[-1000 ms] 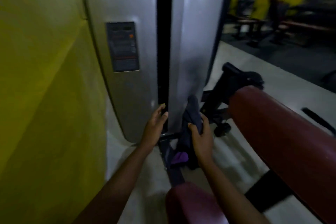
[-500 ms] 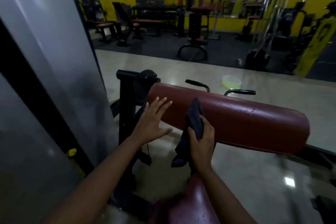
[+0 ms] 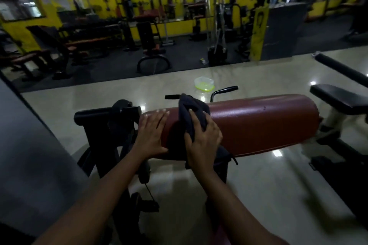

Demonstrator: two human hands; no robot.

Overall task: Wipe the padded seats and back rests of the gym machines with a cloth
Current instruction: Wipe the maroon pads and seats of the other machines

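A long dark red padded roll [image 3: 258, 123] lies across the middle of the view on a black machine frame [image 3: 107, 123]. My left hand [image 3: 152, 133] rests flat on the pad's left end with its fingers straight. My right hand [image 3: 203, 139] grips a dark cloth [image 3: 191, 113] and holds it against the pad just right of the left hand. The cloth drapes over the top of the pad.
A grey machine housing [image 3: 25, 155] stands at the left. A black bench pad [image 3: 338, 99] sits at the right. A clear container with yellow liquid [image 3: 204, 84] is on the pale glossy floor beyond the pad. Other gym machines line the yellow back wall.
The view swung from the grey housing to the red pad. Both hands rose onto the pad: the left now lies flat on it and the right presses the cloth to it.
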